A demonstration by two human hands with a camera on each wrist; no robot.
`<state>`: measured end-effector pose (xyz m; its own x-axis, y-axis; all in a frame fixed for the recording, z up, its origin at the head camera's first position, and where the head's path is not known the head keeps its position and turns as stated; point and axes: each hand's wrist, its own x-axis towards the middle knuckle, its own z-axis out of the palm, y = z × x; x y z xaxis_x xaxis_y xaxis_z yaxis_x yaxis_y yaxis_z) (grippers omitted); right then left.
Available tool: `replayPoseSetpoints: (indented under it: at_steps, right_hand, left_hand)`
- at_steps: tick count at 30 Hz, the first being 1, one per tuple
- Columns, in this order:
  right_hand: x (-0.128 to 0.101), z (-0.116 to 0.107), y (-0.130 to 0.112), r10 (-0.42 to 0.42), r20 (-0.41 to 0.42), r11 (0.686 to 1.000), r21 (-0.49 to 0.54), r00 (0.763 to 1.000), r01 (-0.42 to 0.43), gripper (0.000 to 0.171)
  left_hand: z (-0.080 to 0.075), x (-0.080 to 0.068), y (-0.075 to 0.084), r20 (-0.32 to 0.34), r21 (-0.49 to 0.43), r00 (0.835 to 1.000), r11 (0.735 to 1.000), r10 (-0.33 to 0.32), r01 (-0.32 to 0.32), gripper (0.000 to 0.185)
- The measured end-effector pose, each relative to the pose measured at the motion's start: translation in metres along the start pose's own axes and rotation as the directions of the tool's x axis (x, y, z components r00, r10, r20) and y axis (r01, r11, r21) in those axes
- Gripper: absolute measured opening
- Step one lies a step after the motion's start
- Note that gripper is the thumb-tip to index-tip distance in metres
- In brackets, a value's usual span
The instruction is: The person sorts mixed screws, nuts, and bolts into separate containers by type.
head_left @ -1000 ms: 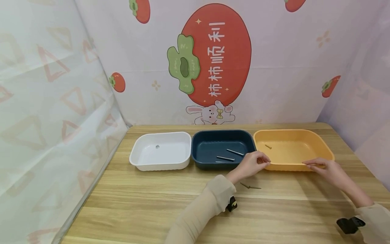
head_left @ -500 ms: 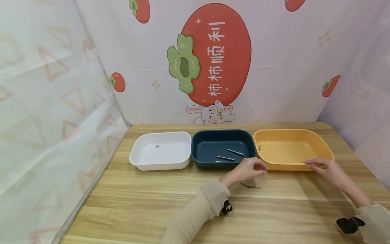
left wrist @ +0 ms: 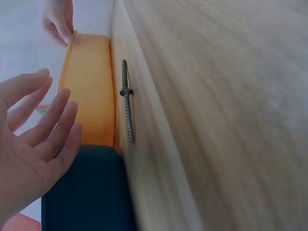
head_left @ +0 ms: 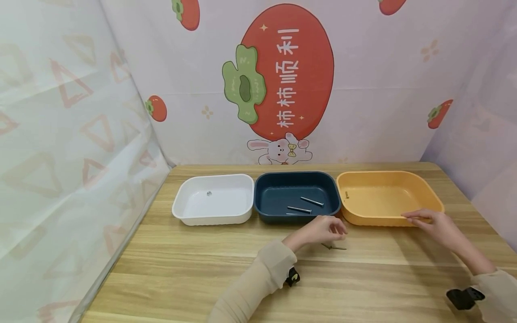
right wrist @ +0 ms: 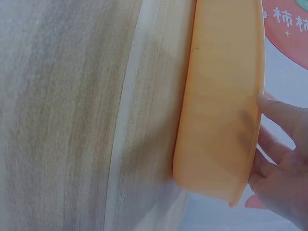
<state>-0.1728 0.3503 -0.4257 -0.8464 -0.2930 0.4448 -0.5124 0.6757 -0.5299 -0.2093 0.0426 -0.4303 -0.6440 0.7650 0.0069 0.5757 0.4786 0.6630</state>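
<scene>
My left hand (head_left: pixel 336 229) hovers with relaxed, spread fingers (left wrist: pixel 53 115) just above two dark screws (head_left: pixel 333 246) lying on the wooden table (head_left: pixel 194 269), in front of the dark blue tray (head_left: pixel 258 211). It holds nothing. In the left wrist view the screws (left wrist: pixel 127 108) lie end to end beside the tray fronts. My right hand (head_left: pixel 412 217) pinches the front rim of the orange tray (head_left: pixel 355 220), and its fingers (right wrist: pixel 274 110) show at that rim (right wrist: pixel 216 144). A small brass screw (head_left: pixel 346 194) lies inside the orange tray at its left wall.
A white tray (head_left: pixel 181 217) at the left holds one small metal nut (head_left: pixel 208 194). The blue tray holds long silver pins (head_left: pixel 311 201). The three trays stand in a row near the table's far edge, with patterned fabric walls behind and to both sides.
My left hand drew back from the orange tray's left corner toward me and now hovers over the table screws. The small brass screw slid to the tray's left wall. The right hand stayed.
</scene>
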Motion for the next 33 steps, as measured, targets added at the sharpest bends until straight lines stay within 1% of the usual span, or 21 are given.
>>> replayPoseSetpoints:
  at_steps: [3,6,12,17,22,25,29,33]
  right_hand:
    - [0.0,0.0,0.0,-0.001,-0.005,1.0,-0.007,1.0,0.001,0.014]
    - [0.0,0.0,0.0,0.005,-0.002,1.0,-0.007,1.0,-0.005,0.013]
    - [0.0,-0.001,-0.001,0.021,0.003,1.0,-0.014,1.0,-0.021,0.013]
    - [0.0,-0.001,-0.001,0.026,0.007,1.0,-0.009,1.0,-0.026,0.013]
    - [0.0,-0.001,0.0,0.031,0.02,1.0,0.003,0.999,-0.031,0.013]
    - [0.0,-0.001,0.001,0.028,0.018,1.0,-0.001,0.999,-0.028,0.012]
    - [0.0,0.0,0.001,0.018,0.009,1.0,-0.001,1.0,-0.018,0.013]
    - [0.0,0.0,0.001,0.01,0.002,1.0,-0.01,1.0,-0.01,0.013]
  left_hand:
    - [0.0,-0.003,-0.004,0.024,-0.002,1.0,1.0,-0.003,0.003,0.017]
    - [-0.001,-0.006,-0.008,0.051,0.016,0.999,1.0,0.007,-0.008,0.018]
    - [-0.003,-0.01,-0.014,0.124,0.028,0.992,0.999,0.023,-0.027,0.02]
    - [-0.003,-0.012,-0.019,0.168,0.021,0.986,1.0,0.009,-0.013,0.023]
    - [-0.002,-0.014,-0.023,0.192,0.0,0.981,1.0,-0.008,0.008,0.025]
    - [-0.003,-0.015,-0.026,0.201,-0.009,0.98,1.0,-0.008,0.01,0.025]
    - [-0.003,-0.016,-0.027,0.205,0.007,0.979,1.0,-0.004,0.002,0.025]
    - [-0.003,-0.017,-0.027,0.209,0.023,0.978,1.0,-0.012,0.008,0.024]
